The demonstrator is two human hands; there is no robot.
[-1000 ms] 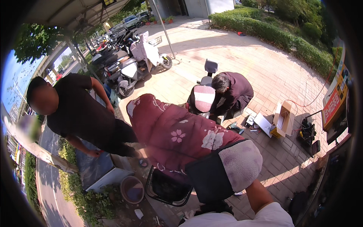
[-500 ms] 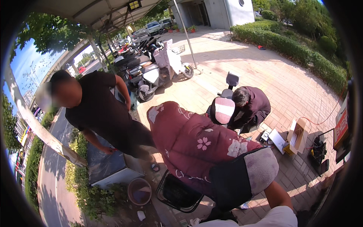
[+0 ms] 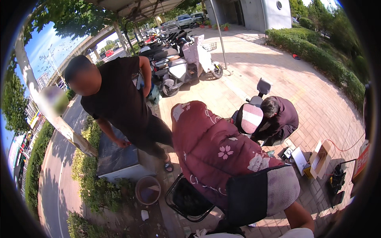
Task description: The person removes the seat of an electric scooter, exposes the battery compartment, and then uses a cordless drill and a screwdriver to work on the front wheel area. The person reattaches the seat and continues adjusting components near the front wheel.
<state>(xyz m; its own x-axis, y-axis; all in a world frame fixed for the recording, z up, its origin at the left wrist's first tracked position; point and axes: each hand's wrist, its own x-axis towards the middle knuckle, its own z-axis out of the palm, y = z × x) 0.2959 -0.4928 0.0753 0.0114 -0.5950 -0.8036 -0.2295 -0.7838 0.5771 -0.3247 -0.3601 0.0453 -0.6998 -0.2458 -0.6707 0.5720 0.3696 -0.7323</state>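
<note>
A maroon quilted windshield cover (image 3: 206, 146) with white flower prints spreads in front of me, apparently over a scooter's front. At its near right edge is a black panel (image 3: 248, 194) with a pale grey fleece cuff (image 3: 282, 188). My right forearm (image 3: 298, 217) reaches up to this cuff, and my right hand is hidden inside or behind it. Whether those fingers are closed cannot be seen. My left hand is out of view. Left of the cover sits a black wire basket (image 3: 189, 200).
A person in black (image 3: 119, 93) stands at left by a grey box (image 3: 119, 162) and a brown bucket (image 3: 148, 190). Another crouches (image 3: 283, 121) beside a seat with a striped cover (image 3: 252, 118). An open carton (image 3: 318, 160) lies at right; parked scooters (image 3: 178, 71) stand behind.
My view has turned a little left, so the scene sits farther right in the picture. My right forearm stays at the fleece cuff.
</note>
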